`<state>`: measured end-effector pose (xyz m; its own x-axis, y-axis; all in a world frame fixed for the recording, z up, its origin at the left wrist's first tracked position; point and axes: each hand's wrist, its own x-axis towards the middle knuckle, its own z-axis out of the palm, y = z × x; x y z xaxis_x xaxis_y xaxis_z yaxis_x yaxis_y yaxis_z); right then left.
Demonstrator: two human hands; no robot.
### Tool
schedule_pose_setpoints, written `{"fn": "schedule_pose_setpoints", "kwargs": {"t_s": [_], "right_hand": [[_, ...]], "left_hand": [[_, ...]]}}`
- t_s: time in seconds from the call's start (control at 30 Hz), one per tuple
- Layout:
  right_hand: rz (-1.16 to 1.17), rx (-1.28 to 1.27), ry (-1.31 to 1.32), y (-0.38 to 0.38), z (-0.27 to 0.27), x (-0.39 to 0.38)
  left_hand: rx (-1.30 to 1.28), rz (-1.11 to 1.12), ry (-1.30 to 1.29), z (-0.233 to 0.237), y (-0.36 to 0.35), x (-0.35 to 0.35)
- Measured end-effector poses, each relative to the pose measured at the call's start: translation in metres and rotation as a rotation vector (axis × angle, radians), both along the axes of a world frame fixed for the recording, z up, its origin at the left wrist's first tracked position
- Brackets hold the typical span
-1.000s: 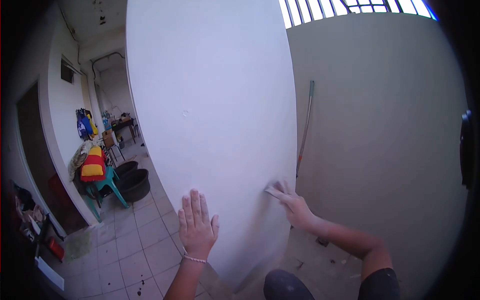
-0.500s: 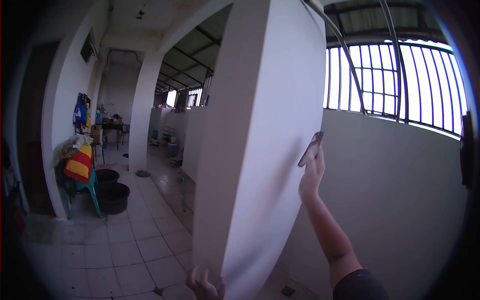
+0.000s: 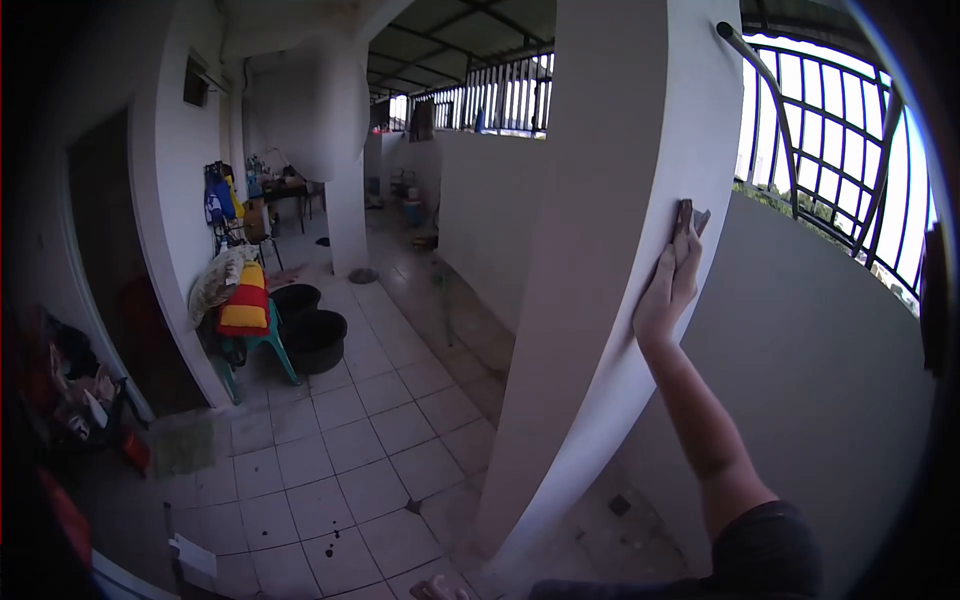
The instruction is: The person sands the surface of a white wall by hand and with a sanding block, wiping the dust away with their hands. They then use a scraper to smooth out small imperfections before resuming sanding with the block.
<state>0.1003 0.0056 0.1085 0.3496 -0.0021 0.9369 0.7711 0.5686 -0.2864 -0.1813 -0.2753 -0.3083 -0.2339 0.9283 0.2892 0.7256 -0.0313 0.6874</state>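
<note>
My right hand [image 3: 672, 275] is raised against the narrow face of the white pillar [image 3: 610, 220], its fingers wrapped round a flat brownish tool [image 3: 684, 222] that lies close to the surface. The tool looks like a block or scraper; its exact kind is hard to tell. At the bottom edge of the view, only part of my left hand [image 3: 438, 588] shows, low near the pillar's foot, dim and blurred.
A green chair [image 3: 272, 345] bears a red and yellow cloth [image 3: 245, 300]. Beside it stand black basins [image 3: 318, 342]. A low grey wall [image 3: 800, 350] with window bars [image 3: 835, 130] is at the right. Dark spots mark the tiled floor [image 3: 310, 500].
The view has turned left and down, so the pillar appears farther right. My right hand and the tool sit higher in the view. My left hand has dropped mostly out of view.
</note>
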Motion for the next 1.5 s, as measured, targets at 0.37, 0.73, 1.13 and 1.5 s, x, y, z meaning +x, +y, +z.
{"fn": "schedule_pose_setpoints", "kwargs": {"t_s": [0.37, 0.73, 1.13, 1.5], "right_hand": [[-0.105, -0.051, 0.076, 0.002, -0.025, 0.023], [-0.73, -0.192, 0.116, -0.047, -0.067, 0.05], [-1.44, -0.337, 0.083, -0.107, -0.068, -0.013], [-2.366, -0.753, -0.095, -0.078, -0.059, -0.131]], "left_hand": [[0.048, -0.362, -0.136, 0.17, 0.237, -0.062], [-0.268, -1.222, -0.65, 0.239, 0.422, 0.037], [-0.493, -1.646, -0.817, 0.125, 0.487, 0.207], [-1.777, -1.993, -0.914, 0.106, 0.536, 0.126]]}}
